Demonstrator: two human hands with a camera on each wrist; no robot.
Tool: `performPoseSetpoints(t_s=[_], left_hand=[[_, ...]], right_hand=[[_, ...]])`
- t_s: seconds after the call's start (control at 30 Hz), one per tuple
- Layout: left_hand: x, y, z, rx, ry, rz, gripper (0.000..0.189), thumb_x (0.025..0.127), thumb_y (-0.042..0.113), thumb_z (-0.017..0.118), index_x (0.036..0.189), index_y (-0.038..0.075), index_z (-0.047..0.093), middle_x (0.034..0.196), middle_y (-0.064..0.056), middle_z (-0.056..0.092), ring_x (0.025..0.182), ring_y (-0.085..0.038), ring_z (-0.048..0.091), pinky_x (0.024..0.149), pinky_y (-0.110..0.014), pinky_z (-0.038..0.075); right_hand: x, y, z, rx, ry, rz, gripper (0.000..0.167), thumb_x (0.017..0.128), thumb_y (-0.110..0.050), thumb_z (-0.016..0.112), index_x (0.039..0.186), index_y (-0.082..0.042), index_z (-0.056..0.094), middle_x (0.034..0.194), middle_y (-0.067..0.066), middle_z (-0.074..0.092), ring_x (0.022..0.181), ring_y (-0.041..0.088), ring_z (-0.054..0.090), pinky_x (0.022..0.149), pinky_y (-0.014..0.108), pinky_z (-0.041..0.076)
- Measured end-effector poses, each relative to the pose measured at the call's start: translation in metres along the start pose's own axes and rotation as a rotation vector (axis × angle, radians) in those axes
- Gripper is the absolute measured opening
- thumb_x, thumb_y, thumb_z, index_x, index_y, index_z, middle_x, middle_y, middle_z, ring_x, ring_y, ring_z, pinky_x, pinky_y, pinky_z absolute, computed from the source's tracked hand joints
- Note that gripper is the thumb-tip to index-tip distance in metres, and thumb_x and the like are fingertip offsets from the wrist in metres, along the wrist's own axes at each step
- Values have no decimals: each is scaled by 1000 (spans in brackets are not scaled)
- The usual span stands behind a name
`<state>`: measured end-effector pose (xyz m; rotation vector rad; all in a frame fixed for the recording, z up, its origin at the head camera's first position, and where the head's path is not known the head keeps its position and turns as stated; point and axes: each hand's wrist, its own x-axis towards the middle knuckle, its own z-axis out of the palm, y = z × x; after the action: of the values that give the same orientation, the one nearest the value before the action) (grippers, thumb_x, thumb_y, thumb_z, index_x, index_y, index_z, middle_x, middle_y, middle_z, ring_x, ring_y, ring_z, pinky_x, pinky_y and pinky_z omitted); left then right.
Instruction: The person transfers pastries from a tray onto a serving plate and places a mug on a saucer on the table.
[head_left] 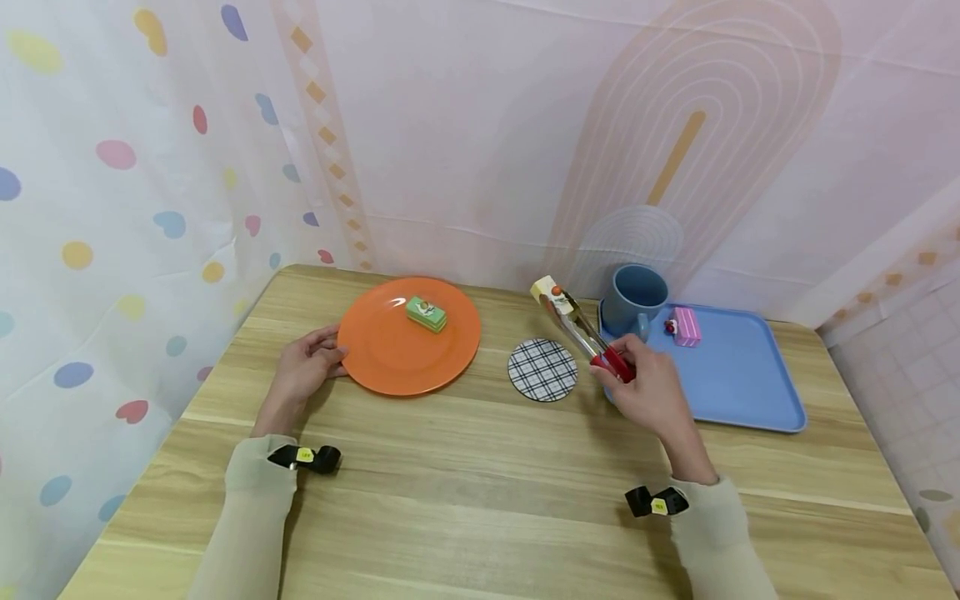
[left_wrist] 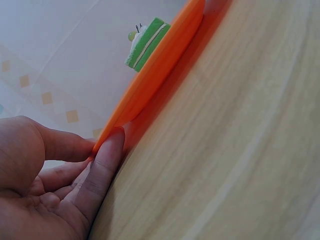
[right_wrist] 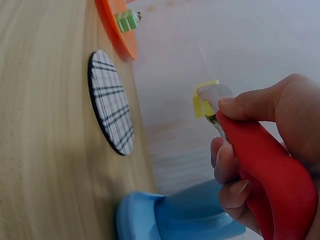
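My left hand (head_left: pixel 306 364) pinches the left rim of an orange plate (head_left: pixel 375 358), thumb and fingers on either side of the edge. On that plate sits a small green toy cake slice (head_left: pixel 426 313) with a white topping. In my right hand (head_left: pixel 647 379) are red-handled metal tongs (right_wrist: pixel 270 170), gripped by the handles. Between the tong tips a pale yellow toy cake slice (head_left: pixel 545 292) with an orange bit on top is held up in the air, beyond the round plaid coaster (head_left: pixel 543 370). The right wrist view shows this slice partly hidden by the tongs.
At the right lies a blue tray (head_left: pixel 738 367) carrying a pink striped toy cake slice (head_left: pixel 687 327). A blue-grey mug (head_left: pixel 626 304) stands at its back left corner, close to my right hand. A patterned curtain (head_left: pixel 465 150) hangs along the wooden table's (head_left: pixel 465 500) back edge.
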<state>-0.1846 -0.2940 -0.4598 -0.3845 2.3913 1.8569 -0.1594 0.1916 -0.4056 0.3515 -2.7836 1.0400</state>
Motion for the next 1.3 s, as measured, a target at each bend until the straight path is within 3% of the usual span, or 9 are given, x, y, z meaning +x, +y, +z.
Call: performPoseSetpoints(t_s=[0.7, 1.3], left_hand=[[-2, 0, -2, 3, 0, -2, 54, 106, 10, 54, 157, 4, 39, 120, -6, 54, 89, 0, 64, 81, -20, 63], [-3, 1, -1, -1, -9, 10, 54, 106, 11, 54, 157, 3, 39, 117, -4, 54, 88, 0, 64, 81, -19, 63]], right_hand=[[-3, -12, 34, 40, -72, -50, 31, 88, -22, 81, 106, -4, 64, 81, 10, 66, 66, 17, 53, 53, 24, 44], [-4, -30, 55, 2, -132, -58, 32, 88, -26, 81, 107, -8, 64, 72, 3, 56, 62, 15, 46, 50, 22, 34]])
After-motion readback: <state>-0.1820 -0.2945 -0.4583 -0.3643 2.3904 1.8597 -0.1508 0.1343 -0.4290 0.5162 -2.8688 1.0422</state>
